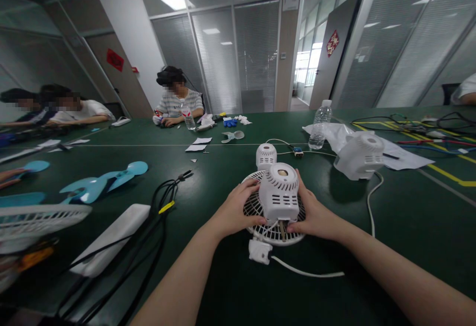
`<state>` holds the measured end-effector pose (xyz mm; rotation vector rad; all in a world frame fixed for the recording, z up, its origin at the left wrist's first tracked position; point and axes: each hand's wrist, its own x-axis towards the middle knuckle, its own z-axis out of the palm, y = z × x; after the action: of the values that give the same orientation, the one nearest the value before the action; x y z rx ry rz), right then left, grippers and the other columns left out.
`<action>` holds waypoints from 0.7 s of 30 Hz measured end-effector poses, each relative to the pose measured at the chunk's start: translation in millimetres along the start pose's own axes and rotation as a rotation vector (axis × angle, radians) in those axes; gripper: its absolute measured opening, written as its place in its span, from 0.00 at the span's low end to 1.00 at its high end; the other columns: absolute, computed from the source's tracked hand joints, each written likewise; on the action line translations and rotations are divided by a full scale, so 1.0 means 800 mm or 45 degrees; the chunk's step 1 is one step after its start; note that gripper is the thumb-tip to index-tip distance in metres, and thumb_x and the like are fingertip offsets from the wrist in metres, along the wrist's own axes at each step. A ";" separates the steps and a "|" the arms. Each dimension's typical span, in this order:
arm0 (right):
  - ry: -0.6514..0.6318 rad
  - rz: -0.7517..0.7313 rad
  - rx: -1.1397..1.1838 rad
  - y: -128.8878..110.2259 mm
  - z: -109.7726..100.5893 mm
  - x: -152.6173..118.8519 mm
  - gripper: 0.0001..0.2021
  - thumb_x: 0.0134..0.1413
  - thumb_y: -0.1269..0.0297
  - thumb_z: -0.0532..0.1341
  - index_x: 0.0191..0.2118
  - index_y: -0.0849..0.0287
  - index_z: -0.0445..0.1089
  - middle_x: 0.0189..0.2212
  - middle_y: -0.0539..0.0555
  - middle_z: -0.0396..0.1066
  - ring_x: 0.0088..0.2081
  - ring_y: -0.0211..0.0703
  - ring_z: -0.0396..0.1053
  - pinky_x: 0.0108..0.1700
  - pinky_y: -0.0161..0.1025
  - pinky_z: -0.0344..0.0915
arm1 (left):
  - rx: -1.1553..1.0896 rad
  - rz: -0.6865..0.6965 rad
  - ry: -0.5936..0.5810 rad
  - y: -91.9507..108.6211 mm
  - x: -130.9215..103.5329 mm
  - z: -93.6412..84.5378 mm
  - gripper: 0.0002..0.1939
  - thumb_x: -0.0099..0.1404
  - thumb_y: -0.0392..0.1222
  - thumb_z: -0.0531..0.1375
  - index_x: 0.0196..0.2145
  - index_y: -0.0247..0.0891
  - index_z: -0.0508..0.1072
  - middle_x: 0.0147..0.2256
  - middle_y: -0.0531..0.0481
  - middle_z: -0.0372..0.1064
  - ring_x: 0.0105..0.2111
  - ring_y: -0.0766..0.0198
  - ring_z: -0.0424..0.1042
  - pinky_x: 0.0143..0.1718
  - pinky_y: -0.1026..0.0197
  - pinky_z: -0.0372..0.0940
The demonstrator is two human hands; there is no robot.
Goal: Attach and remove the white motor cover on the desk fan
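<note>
Between my two hands stands a white fan motor housing point(280, 192) with vent slots, resting on a round white fan grille point(253, 206). My left hand point(238, 207) grips the housing's left side, and my right hand point(314, 214) grips its right side. Below the housing a brownish strip and a white wire show over the grille. A small white block with a cable point(260, 251) lies at the grille's near edge. Just behind stands a smaller white slotted housing point(266, 155).
Left lie a white power strip point(111, 239), black cables point(159, 222) and blue fan blades point(104, 182). A bottle point(320, 125) and another white housing point(360, 155) stand at right. Across the table sits a person point(178, 100) in a headset; others sit at far left and far right.
</note>
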<state>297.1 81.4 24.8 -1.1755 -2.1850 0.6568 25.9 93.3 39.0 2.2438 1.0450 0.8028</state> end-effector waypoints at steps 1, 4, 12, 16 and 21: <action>0.016 0.007 -0.007 -0.002 0.000 0.001 0.70 0.34 0.47 0.72 0.65 0.49 0.12 0.69 0.60 0.25 0.67 0.68 0.37 0.63 0.68 0.41 | -0.037 0.007 0.027 -0.003 0.001 -0.001 0.37 0.51 0.52 0.68 0.58 0.45 0.64 0.64 0.44 0.50 0.63 0.45 0.50 0.62 0.39 0.49; 0.030 -0.030 -0.028 -0.010 -0.004 0.003 0.66 0.36 0.49 0.71 0.67 0.50 0.18 0.68 0.61 0.37 0.66 0.66 0.43 0.64 0.66 0.43 | -0.223 -0.020 0.260 -0.020 0.005 -0.003 0.26 0.60 0.52 0.61 0.55 0.43 0.67 0.62 0.45 0.54 0.62 0.50 0.55 0.62 0.45 0.51; 0.044 -0.037 -0.080 -0.027 -0.013 -0.002 0.51 0.39 0.54 0.70 0.67 0.56 0.42 0.62 0.61 0.54 0.62 0.62 0.54 0.63 0.61 0.48 | -0.504 -0.373 0.573 -0.065 0.006 -0.001 0.21 0.64 0.52 0.56 0.51 0.39 0.68 0.47 0.43 0.71 0.43 0.58 0.73 0.48 0.53 0.66; 0.004 0.030 -0.114 -0.031 -0.036 -0.024 0.46 0.39 0.51 0.68 0.63 0.55 0.49 0.59 0.60 0.60 0.59 0.62 0.59 0.62 0.61 0.52 | -0.546 -0.408 0.561 -0.064 0.001 -0.001 0.21 0.63 0.51 0.58 0.50 0.38 0.68 0.46 0.44 0.71 0.40 0.59 0.74 0.45 0.54 0.67; 0.050 0.279 -0.292 -0.002 -0.086 -0.087 0.45 0.38 0.47 0.66 0.62 0.58 0.50 0.53 0.64 0.65 0.54 0.67 0.64 0.57 0.62 0.59 | -0.558 -0.477 0.532 -0.062 0.000 -0.003 0.20 0.62 0.51 0.59 0.49 0.39 0.70 0.45 0.44 0.71 0.39 0.58 0.74 0.43 0.53 0.67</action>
<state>373.8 31.5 58.0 -1.5493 -2.1599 0.4743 0.6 121.3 7.3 1.4901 1.2775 1.2197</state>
